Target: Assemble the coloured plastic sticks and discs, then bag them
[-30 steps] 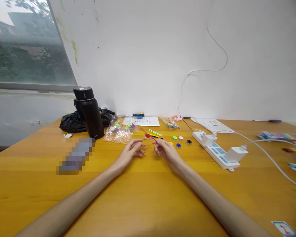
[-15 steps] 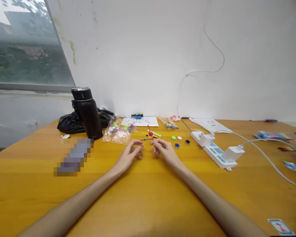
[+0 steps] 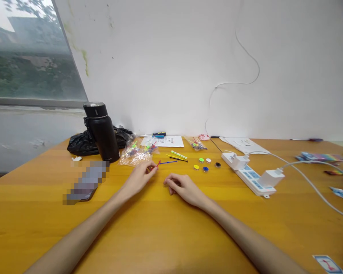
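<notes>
My left hand [image 3: 139,177] rests on the wooden table [image 3: 160,228], its fingertips pinched on a small red stick [image 3: 157,164]. A thin blue stick [image 3: 168,162] lies just past that red tip. My right hand [image 3: 183,186] lies on the table nearer to me, fingers curled under, with nothing showing in them. Beyond the hands lie a green stick [image 3: 179,154] and a black stick [image 3: 178,158]. To the right sit small round discs: green [image 3: 201,160], white [image 3: 208,160], black [image 3: 218,164], yellow [image 3: 196,167] and blue [image 3: 205,169].
A black flask [image 3: 101,131] stands at the back left before a black bag [image 3: 81,142]. A clear bag of coloured parts [image 3: 134,155] and a paper sheet [image 3: 164,141] lie behind the hands. A white power strip [image 3: 246,172] with plugged chargers and cables is at the right.
The red stick went from my right hand to my left, which slid left with it. My right hand drew back toward me and curled on the table. The blue stick now lies free.
</notes>
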### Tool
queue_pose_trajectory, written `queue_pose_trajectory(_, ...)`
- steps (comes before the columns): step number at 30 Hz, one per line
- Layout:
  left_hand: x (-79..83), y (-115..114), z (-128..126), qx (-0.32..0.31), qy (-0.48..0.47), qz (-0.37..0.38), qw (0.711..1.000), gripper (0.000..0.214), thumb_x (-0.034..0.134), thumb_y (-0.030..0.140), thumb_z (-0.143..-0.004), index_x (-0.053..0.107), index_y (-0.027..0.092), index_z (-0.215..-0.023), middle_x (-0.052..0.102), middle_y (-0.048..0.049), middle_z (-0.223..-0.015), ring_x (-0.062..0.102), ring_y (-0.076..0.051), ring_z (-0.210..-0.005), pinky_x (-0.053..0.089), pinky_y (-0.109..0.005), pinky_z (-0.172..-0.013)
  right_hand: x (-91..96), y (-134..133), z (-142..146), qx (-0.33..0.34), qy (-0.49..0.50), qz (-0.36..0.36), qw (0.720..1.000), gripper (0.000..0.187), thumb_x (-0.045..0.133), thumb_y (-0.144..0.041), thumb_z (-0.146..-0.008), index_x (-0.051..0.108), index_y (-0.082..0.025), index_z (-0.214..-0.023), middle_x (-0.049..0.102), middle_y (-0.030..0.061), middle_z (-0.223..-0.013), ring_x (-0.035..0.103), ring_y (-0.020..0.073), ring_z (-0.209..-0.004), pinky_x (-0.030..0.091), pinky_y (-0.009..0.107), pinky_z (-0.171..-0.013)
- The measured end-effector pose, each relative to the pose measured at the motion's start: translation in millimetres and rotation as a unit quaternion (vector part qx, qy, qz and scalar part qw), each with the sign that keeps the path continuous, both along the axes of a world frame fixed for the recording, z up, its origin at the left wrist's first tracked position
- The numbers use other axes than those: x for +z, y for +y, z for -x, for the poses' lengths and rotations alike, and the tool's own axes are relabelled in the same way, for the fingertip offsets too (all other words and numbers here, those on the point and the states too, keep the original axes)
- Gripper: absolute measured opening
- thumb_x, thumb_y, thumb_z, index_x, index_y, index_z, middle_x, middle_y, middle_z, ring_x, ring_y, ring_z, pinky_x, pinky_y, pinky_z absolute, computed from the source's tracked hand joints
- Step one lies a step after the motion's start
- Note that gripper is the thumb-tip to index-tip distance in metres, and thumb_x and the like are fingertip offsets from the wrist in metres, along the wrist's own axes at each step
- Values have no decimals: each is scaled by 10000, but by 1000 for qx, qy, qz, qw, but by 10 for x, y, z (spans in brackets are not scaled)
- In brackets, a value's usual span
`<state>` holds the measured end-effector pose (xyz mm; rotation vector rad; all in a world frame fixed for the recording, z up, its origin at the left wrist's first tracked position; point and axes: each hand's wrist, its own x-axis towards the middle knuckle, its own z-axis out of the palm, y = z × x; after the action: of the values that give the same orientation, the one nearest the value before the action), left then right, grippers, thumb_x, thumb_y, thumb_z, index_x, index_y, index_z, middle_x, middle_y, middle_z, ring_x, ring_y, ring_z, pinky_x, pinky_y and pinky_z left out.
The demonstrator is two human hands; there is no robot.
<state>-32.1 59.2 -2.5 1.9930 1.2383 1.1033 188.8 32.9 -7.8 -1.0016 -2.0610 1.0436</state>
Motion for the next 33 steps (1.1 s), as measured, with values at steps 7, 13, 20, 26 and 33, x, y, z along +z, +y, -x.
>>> queue_pose_trajectory(7,-44,-4,55,48,132,-56,989,202,516,354,-924,648,201,-921,668,-60,-829,598,-242,-810,411,-323,-741,-33,118,-75,-33,-32,-57,997,296,457,-410,-999,653,-201,-923,647,0,-693,590,152,-647,416,247,-635)
queue_pose_trajectory(13,4,-62,58,74,232,-46,969,228,429,308,-954,594,209,-1077,680,-71,-967,621,-226,-844,415,-316,-731,-74,239,-199,-108,-106,-113,982,253,466,-344,-987,649,-194,-899,666,7,-715,590,152,-655,384,246,-627)
queue_pose_trajectory(20,71,-98,80,109,305,-51,945,175,450,248,-928,597,213,-1015,683,-78,-1038,625,-241,-922,401,-319,-715,8,308,-326,-206,-203,-209,934,195,438,-256,-974,621,-207,-928,687,43,-916,616,184,-832,403,269,-714)
queue_pose_trajectory(26,75,-120,54,103,308,-114,939,177,437,232,-940,590,200,-1024,652,-92,-1070,583,-261,-978,422,-365,-813,185,382,-714,-359,-379,-249,816,179,491,-216,-915,610,-162,-1037,632,142,-1068,592,285,-1017,412,347,-801)
queue_pose_trajectory(33,148,-211,-90,-5,141,-123,982,196,434,219,-958,623,207,-1010,633,-68,-1055,565,-231,-1009,413,-397,-951,206,468,-989,-356,-364,-141,849,126,518,-174,-867,625,-164,-934,631,126,-1007,642,238,-809,439,335,-704)
